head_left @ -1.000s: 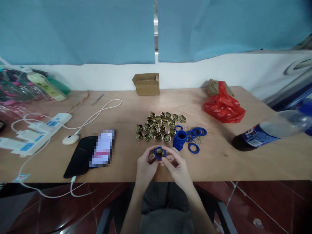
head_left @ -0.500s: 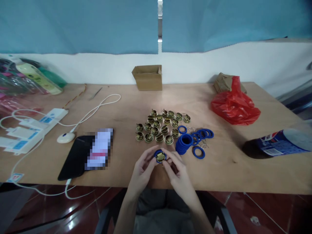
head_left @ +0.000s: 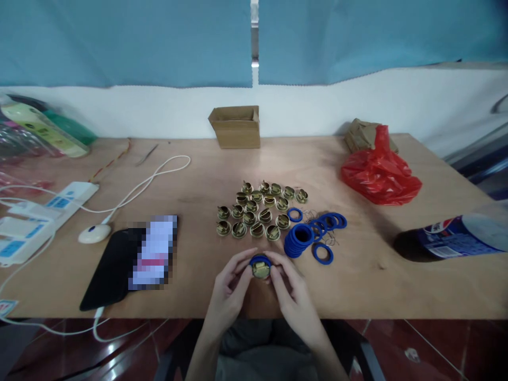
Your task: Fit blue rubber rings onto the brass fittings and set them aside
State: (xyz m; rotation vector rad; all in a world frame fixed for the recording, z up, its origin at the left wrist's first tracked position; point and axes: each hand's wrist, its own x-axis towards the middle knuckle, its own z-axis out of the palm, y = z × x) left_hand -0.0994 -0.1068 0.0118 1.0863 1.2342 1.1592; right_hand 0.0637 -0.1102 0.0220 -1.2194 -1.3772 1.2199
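Between hands (head_left: 226,296), half-hidden blue ring (head_left: 260,259)

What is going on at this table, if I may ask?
A person's left hand and right hand together hold a brass-coloured metal piece, with a blue ring showing along its far edge. Similar metal pieces sit on the table beyond, and a stack of blue rings, with loose rings nearby, sits beside them.

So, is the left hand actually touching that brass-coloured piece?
Touching: the head view shows the left hand's thumb tip against the near-left edge of the brass-coloured piece.
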